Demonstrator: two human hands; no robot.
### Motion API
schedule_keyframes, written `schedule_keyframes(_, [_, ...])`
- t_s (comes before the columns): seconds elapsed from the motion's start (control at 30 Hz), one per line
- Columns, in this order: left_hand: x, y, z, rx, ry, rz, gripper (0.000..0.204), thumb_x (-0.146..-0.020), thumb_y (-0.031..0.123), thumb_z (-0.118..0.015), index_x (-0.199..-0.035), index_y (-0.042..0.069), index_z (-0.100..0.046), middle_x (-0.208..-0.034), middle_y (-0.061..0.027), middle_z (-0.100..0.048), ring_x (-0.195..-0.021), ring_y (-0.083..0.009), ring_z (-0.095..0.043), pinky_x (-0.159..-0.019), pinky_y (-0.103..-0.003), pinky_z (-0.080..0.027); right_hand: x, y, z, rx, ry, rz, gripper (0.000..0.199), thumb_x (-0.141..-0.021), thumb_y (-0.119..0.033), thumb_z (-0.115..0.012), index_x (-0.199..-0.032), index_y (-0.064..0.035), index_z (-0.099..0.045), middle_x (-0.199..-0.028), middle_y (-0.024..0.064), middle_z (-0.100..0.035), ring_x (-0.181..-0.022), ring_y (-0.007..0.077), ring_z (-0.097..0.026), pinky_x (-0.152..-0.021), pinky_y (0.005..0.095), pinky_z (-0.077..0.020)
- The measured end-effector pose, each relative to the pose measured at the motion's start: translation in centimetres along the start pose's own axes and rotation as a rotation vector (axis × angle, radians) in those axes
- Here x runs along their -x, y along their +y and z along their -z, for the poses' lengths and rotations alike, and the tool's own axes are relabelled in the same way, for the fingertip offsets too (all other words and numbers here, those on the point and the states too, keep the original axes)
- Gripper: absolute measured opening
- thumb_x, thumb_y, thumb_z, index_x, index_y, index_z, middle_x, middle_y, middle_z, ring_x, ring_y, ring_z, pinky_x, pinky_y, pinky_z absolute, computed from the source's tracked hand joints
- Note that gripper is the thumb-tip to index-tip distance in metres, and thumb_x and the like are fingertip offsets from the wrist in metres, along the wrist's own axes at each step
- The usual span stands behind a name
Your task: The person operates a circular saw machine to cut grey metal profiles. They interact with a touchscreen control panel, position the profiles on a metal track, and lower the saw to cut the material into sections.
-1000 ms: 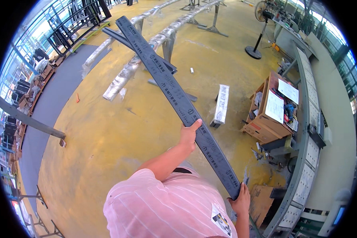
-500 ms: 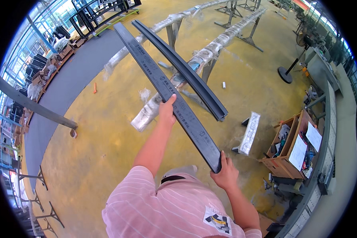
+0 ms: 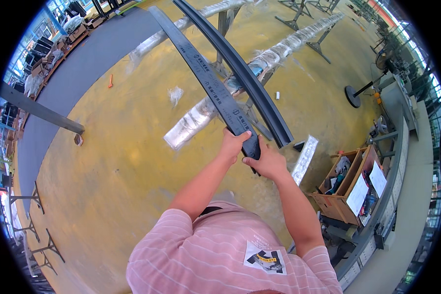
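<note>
A long dark grey metal profile [image 3: 211,87] with printed film on its face slants away from me, its near end between my hands. My left hand [image 3: 234,145] is closed around its left edge, thumb on top. On the right edge, close to the near end, my right hand [image 3: 268,159] grips it too. A second dark grooved profile [image 3: 247,81] lies just right of it, across two plastic-wrapped rails [image 3: 193,117]. The held profile passes over those rails; whether it touches them I cannot tell.
A short wrapped stand [image 3: 305,159] is to the right, beside a wooden tool box [image 3: 335,206] with papers. A floor fan [image 3: 353,97] stands further right. At left is a grey post [image 3: 44,109]; a small orange object [image 3: 110,81] lies on the yellow floor.
The held profile has shifted away from me over the rails. My left hand has come down near its close end, beside my right hand, which has moved forward.
</note>
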State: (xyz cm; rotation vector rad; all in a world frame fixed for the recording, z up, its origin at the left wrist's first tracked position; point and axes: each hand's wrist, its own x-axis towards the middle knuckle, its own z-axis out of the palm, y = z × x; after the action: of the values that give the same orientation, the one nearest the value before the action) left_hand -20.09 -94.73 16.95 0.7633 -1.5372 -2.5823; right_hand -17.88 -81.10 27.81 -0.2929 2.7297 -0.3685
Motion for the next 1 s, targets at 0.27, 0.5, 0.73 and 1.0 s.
schedule_keyframes(0.27, [1.3, 2.0, -1.2, -0.089, 0.039, 0.035, 0.064, -0.08, 0.011, -0.074, -0.128, -0.006, -0.034, -0.115, -0.0157, -0.056, -0.105, -0.025, -0.059, -0.09, -0.039, -0.049, -9.1, 7.7, 0.9, 0.092, 0.235, -0.046, 0.102, -0.068, -0.041, -0.079, -0.149, -0.0082, -0.026, -0.133, 0.0242, -0.049, -0.116, 0.0404, -0.055, -0.098, 0.0441, -0.0454])
schedule_keyframes(0.5, [-0.9, 6.3, 0.3, -0.265, 0.18, -0.501, 0.065, -0.09, 0.024, -0.065, -0.136, -0.006, -0.031, -0.119, -0.013, -0.055, -0.107, -0.0263, -0.058, -0.09, -0.037, -0.048, -1.5, 3.7, 6.0, -0.168, 0.04, 0.024, 0.098, -0.068, -0.031, -0.077, -0.147, -0.0035, -0.027, -0.128, 0.0285, -0.053, -0.113, 0.0415, -0.057, -0.096, 0.0421, -0.0455])
schedule_keyframes(0.73, [-5.5, 11.2, -2.5, 0.476, -0.269, 0.089, 0.04, -0.097, 0.04, -0.052, -0.112, 0.003, -0.056, -0.102, -0.0086, -0.064, -0.085, -0.0208, -0.063, -0.071, -0.037, -0.053, 13.3, 2.2, 6.2, -0.387, -0.056, -0.034, 0.093, -0.07, -0.027, -0.077, -0.145, -0.0015, -0.029, -0.128, 0.0275, -0.054, -0.116, 0.0391, -0.057, -0.097, 0.04, -0.0451])
schedule_keyframes(1.0, [-6.0, 8.2, -4.1, 0.301, 0.144, 0.042, 0.068, -0.098, 0.053, -0.041, -0.134, -0.004, -0.043, -0.133, -0.0163, -0.051, -0.117, -0.0281, -0.051, -0.099, -0.041, -0.041, 13.0, 4.8, 1.6, -0.081, 0.192, 0.04, 0.084, -0.069, -0.029, -0.076, -0.141, -0.0083, -0.038, -0.118, 0.0203, -0.053, -0.106, 0.0383, -0.058, -0.087, 0.0462, -0.0488])
